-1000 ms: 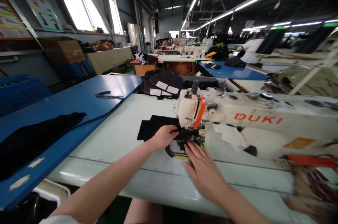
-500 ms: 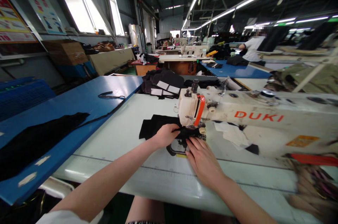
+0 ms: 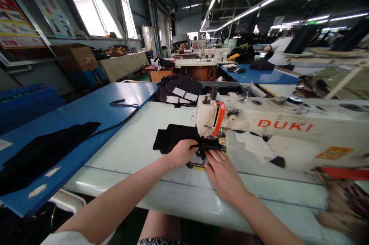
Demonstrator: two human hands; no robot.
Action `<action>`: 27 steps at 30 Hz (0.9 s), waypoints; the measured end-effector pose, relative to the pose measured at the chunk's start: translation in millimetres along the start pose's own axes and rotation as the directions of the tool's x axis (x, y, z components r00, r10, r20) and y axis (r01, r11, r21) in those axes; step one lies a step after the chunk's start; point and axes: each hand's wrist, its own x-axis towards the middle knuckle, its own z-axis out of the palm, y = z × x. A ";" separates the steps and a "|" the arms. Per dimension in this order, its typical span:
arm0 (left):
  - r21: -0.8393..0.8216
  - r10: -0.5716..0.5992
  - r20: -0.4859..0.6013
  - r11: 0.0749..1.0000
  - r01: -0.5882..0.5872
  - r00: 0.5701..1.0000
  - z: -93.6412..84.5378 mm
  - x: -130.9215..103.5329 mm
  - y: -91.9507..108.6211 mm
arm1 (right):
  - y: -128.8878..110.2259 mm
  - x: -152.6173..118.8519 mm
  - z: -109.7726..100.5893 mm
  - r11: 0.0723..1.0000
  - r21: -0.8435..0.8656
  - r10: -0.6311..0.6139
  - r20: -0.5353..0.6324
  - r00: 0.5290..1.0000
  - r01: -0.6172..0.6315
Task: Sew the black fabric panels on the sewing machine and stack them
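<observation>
Crosswise, black fabric [image 3: 175,137], left hand [image 3: 182,152], right hand [image 3: 223,172]

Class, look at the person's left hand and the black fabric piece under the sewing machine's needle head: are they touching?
Touching. The head view shows the left hand resting on the black fabric piece, fingers pressing its edge beside the cream sewing machine.

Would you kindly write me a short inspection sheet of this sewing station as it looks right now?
Surface: pale sewing table, blue table alongside.
Job's things: black fabric under the head of the DUKI sewing machine.
Clutter: white scraps; stack of black pieces behind.
Grippers: left hand and right hand both press on the fabric.
Cables: nothing seen.
Surroundings: windows, strip lights, another person far off.
</observation>
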 end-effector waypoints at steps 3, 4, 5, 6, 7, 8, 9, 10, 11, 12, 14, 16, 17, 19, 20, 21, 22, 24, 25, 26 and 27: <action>0.005 0.010 0.002 1.000 -0.010 1.000 0.3 0.4 -0.5 | -0.1 -0.5 -0.3 1.000 0.006 -0.004 -0.017 1.000 0.004; 0.007 0.013 0.001 1.000 -0.013 1.000 0.4 0.3 -0.5 | -0.3 -0.7 -0.4 1.000 0.007 -0.006 -0.027 1.000 0.006; 0.008 0.015 -0.001 1.000 -0.015 1.000 0.6 -0.1 -0.4 | -0.5 -1.0 -0.5 1.000 0.006 -0.006 -0.036 0.999 0.006; 0.011 0.016 -0.004 1.000 -0.016 1.000 0.9 -0.5 -0.2 | -0.8 -1.1 -0.5 1.000 0.004 -0.006 -0.042 0.999 0.006; 0.013 0.016 -0.007 1.000 -0.016 1.000 1.1 -1.0 0.1 | -1.2 -1.2 -0.5 1.000 0.000 -0.007 -0.043 0.999 0.007; 0.014 0.015 -0.009 1.000 -0.015 1.000 1.4 -1.5 0.4 | -1.5 -1.1 -0.5 1.000 -0.004 -0.007 -0.041 0.999 0.007; 0.015 0.015 -0.011 1.000 -0.015 1.000 1.6 -2.0 0.7 | -1.8 -1.0 -0.6 1.000 -0.008 -0.006 -0.036 0.999 0.006; 0.018 0.017 -0.013 1.000 -0.017 1.000 1.8 -2.5 1.0 | -2.1 -0.9 -0.6 1.000 -0.011 -0.005 -0.030 1.000 0.005; 0.022 0.023 -0.014 0.999 -0.023 1.000 1.9 -2.9 1.2 | -2.3 -0.8 -0.7 1.000 -0.012 -0.005 -0.024 1.000 0.004; 0.027 0.033 -0.017 0.999 -0.033 0.999 2.1 -3.4 1.3 | -2.5 -0.7 -0.8 1.000 -0.012 -0.003 -0.022 1.000 0.002; 0.036 0.063 -0.027 0.997 -0.062 0.998 2.6 -4.2 1.4 | -2.5 -0.9 -1.0 1.000 -0.010 0.000 -0.022 1.000 -0.001; 0.044 0.096 -0.043 0.995 -0.094 0.994 3.6 -5.3 1.1 | -2.3 -1.2 -1.2 1.000 -0.007 0.002 -0.024 1.000 -0.003; 0.049 0.113 -0.052 0.993 -0.110 0.992 4.3 -6.0 0.8 | -2.4 -1.3 -1.4 1.000 -0.003 0.002 -0.026 1.000 -0.002; 0.064 0.150 -0.066 0.987 -0.146 0.986 6.0 -7.7 0.4 | -3.1 -1.2 -2.3 1.000 0.009 -0.005 -0.030 1.000 0.005; 0.076 0.171 -0.068 0.983 -0.166 0.983 6.9 -8.7 0.2 | -3.8 -1.0 -2.8 1.000 0.016 -0.008 -0.036 0.999 0.008; 0.093 0.193 -0.066 0.978 -0.186 0.979 7.7 -9.9 0.1 | -4.6 -0.6 -3.3 1.000 0.022 -0.010 -0.041 0.999 0.011; 0.116 0.213 -0.063 0.972 -0.205 0.975 8.5 -11.0 0.0 | -5.4 -0.4 -3.7 1.000 0.026 -0.010 -0.045 0.999 0.011; 0.175 0.246 -0.044 0.956 -0.235 0.968 9.5 -13.3 -0.1 | -6.2 -0.6 -4.0 1.000 0.030 0.000 -0.047 0.999 0.002; 0.210 0.260 -0.031 0.946 -0.248 0.965 9.7 -14.4 -0.2 | -5.6 -1.4 -4.0 1.000 0.031 0.005 -0.045 0.999 -0.004; 0.248 0.274 -0.016 0.933 -0.262 0.961 10.0 -15.3 -0.4 | -4.2 -3.0 -4.0 0.999 0.035 0.006 -0.043 0.999 -0.004; 0.286 0.290 -0.001 0.917 -0.278 0.957 10.1 -16.1 -0.8 | -1.8 -5.2 -4.2 0.999 0.040 0.000 -0.048 0.999 0.002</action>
